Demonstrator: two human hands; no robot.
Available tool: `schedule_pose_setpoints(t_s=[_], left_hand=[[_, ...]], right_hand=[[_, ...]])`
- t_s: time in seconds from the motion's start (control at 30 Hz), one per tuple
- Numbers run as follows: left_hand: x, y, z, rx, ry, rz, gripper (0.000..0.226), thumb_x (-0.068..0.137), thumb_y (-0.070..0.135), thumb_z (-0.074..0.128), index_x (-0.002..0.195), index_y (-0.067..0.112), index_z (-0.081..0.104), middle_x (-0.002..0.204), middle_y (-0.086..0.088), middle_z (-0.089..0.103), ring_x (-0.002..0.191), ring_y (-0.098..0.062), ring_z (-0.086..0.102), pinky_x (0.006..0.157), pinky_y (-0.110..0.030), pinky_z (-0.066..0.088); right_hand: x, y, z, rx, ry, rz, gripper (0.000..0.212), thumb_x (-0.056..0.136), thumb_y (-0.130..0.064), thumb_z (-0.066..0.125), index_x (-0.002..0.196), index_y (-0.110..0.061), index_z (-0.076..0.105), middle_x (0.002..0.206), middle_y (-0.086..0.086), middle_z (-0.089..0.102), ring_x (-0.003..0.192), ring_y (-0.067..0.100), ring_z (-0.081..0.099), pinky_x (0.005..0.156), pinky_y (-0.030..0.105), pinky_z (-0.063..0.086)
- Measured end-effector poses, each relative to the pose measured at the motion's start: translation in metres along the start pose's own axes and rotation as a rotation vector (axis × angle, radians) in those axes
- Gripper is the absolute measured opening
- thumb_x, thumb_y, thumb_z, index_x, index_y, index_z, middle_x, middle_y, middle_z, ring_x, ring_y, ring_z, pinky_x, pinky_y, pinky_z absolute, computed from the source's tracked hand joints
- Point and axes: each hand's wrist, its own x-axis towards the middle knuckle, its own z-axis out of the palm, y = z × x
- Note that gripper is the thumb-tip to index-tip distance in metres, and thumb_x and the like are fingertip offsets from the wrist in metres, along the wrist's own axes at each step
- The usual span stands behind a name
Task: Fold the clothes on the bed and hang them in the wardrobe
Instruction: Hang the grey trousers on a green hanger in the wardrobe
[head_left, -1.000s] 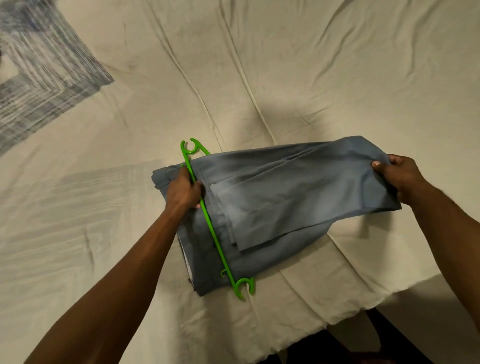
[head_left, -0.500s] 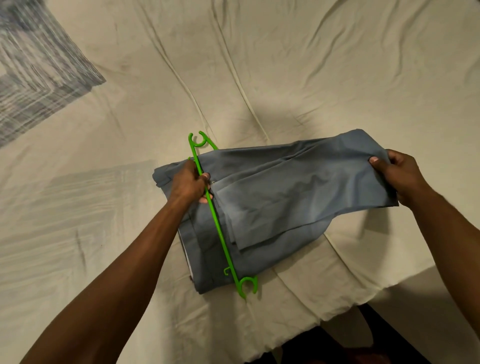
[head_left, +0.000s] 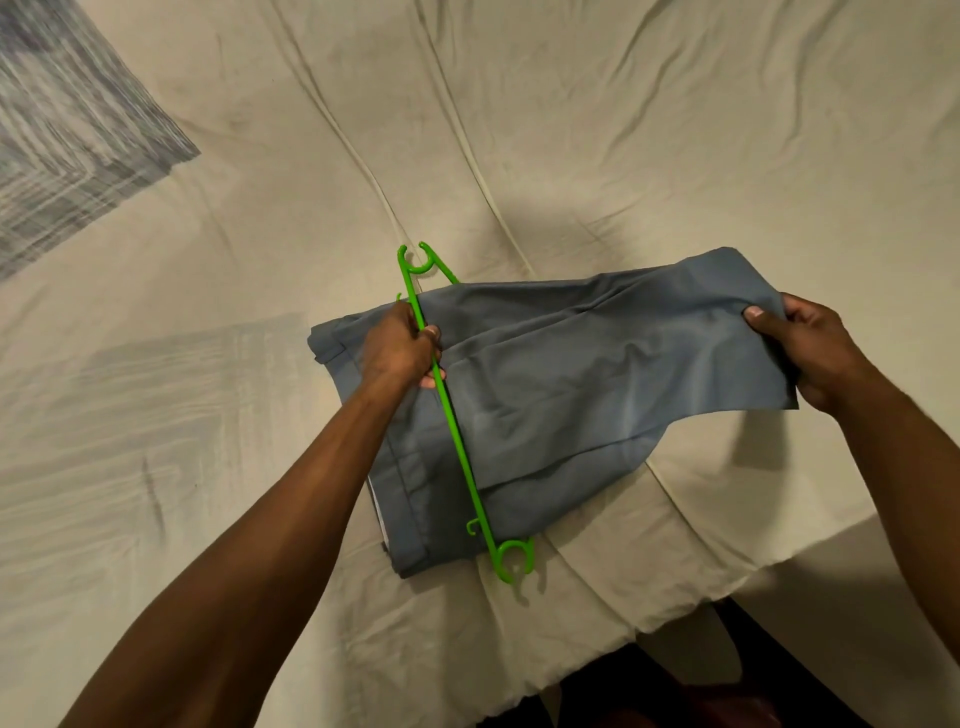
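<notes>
The left hand (head_left: 400, 348) grips the green hanger (head_left: 457, 431) and the right hand (head_left: 810, 353) pinches the blue trousers (head_left: 597, 384), which could slip off the bar if 1 hand lets go.

Grey-blue trousers (head_left: 597, 384) through green hanger (head_left: 457, 431)

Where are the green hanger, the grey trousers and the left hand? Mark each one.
green hanger (head_left: 460, 449), head view, on its straight bar below the grip.
grey trousers (head_left: 597, 374), head view, on the middle of the upper folded layer.
left hand (head_left: 397, 348), head view, on the back of the hand.
</notes>
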Motion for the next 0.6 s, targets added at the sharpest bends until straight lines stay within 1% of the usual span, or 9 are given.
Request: schedule_pose_setpoints(t_s=[0.07, 0.13, 0.2, 0.3, 0.37, 0.43, 0.5, 0.57, 0.6], left_hand=[[0.001, 0.002, 0.002, 0.064, 0.034, 0.02, 0.014, 0.098, 0.027, 0.06, 0.098, 0.014, 0.053, 0.078, -0.003, 0.071, 0.059, -0.026, 0.072, 0.071, -0.043, 0.061], [0.001, 0.003, 0.003, 0.093, 0.048, 0.004, 0.015, 0.096, 0.029, 0.062, 0.098, 0.015, 0.054, 0.08, -0.005, 0.071, 0.062, -0.028, 0.072, 0.072, -0.043, 0.061], [0.002, 0.004, 0.006, 0.06, 0.054, -0.013, 0.016, 0.094, 0.029, 0.065, 0.096, 0.016, 0.056, 0.083, -0.007, 0.072, 0.064, -0.029, 0.073, 0.071, -0.044, 0.061], [0.003, 0.009, 0.011, 0.015, 0.038, -0.039, 0.013, 0.095, 0.026, 0.064, 0.091, 0.017, 0.057, 0.076, -0.005, 0.071, 0.059, -0.027, 0.073, 0.068, -0.043, 0.062], [0.003, 0.013, 0.015, -0.04, 0.01, -0.052, 0.013, 0.096, 0.024, 0.064, 0.088, 0.017, 0.057, 0.073, -0.006, 0.07, 0.06, -0.027, 0.073, 0.067, -0.045, 0.063], [0.003, 0.019, 0.019, -0.093, -0.027, -0.07, 0.014, 0.097, 0.022, 0.063, 0.086, 0.017, 0.056, 0.073, -0.008, 0.069, 0.063, -0.03, 0.073, 0.067, -0.048, 0.063], [0.002, 0.023, 0.021, -0.132, -0.08, -0.102, 0.016, 0.098, 0.019, 0.061, 0.084, 0.016, 0.055, 0.073, -0.01, 0.067, 0.064, -0.031, 0.072, 0.066, -0.049, 0.062], [0.001, 0.022, 0.023, -0.186, -0.132, -0.143, 0.019, 0.1, 0.017, 0.058, 0.083, 0.015, 0.052, 0.073, -0.011, 0.063, 0.057, -0.027, 0.068, 0.059, -0.046, 0.062], [-0.001, 0.021, 0.024, -0.217, -0.145, -0.162, 0.02, 0.101, 0.017, 0.057, 0.082, 0.016, 0.05, 0.073, -0.011, 0.06, 0.052, -0.024, 0.065, 0.052, -0.041, 0.061]], right_hand=[[0.0, -0.001, -0.002, 0.017, -0.017, -0.012, 0.057, 0.049, -0.055, 0.081, 0.097, -0.025, 0.072, 0.089, -0.015, 0.075, 0.077, 0.002, 0.067, 0.067, 0.015, 0.055], [0.0, -0.002, -0.004, 0.067, -0.056, -0.002, 0.058, 0.049, -0.051, 0.081, 0.101, -0.026, 0.071, 0.092, -0.014, 0.075, 0.079, 0.002, 0.069, 0.068, 0.016, 0.056], [-0.001, -0.005, -0.007, 0.122, -0.073, 0.012, 0.056, 0.054, -0.044, 0.079, 0.105, -0.025, 0.07, 0.095, -0.012, 0.076, 0.083, 0.003, 0.07, 0.069, 0.018, 0.056], [-0.003, -0.008, -0.009, 0.147, -0.082, 0.036, 0.047, 0.065, -0.037, 0.077, 0.108, -0.024, 0.069, 0.097, -0.012, 0.076, 0.087, 0.006, 0.07, 0.07, 0.018, 0.057], [-0.002, -0.007, -0.011, 0.128, -0.065, 0.043, 0.049, 0.061, -0.039, 0.078, 0.106, -0.023, 0.069, 0.095, -0.012, 0.076, 0.084, 0.004, 0.071, 0.069, 0.018, 0.057], [0.001, -0.004, -0.013, 0.105, -0.037, 0.041, 0.035, 0.072, -0.033, 0.078, 0.105, -0.023, 0.069, 0.094, -0.012, 0.076, 0.083, 0.005, 0.07, 0.069, 0.017, 0.057], [0.008, 0.003, -0.014, 0.051, 0.03, 0.033, 0.015, 0.092, -0.019, 0.067, 0.107, -0.02, 0.068, 0.095, -0.009, 0.073, 0.081, 0.006, 0.066, 0.069, 0.017, 0.056], [0.018, 0.013, -0.016, -0.068, 0.118, 0.033, 0.017, 0.097, -0.016, 0.063, 0.114, -0.017, 0.065, 0.094, -0.007, 0.067, 0.081, 0.01, 0.062, 0.073, 0.021, 0.054], [0.022, 0.018, -0.017, -0.141, 0.158, 0.031, 0.018, 0.096, -0.017, 0.064, 0.114, -0.017, 0.065, 0.093, -0.004, 0.066, 0.084, 0.015, 0.061, 0.077, 0.028, 0.053]])
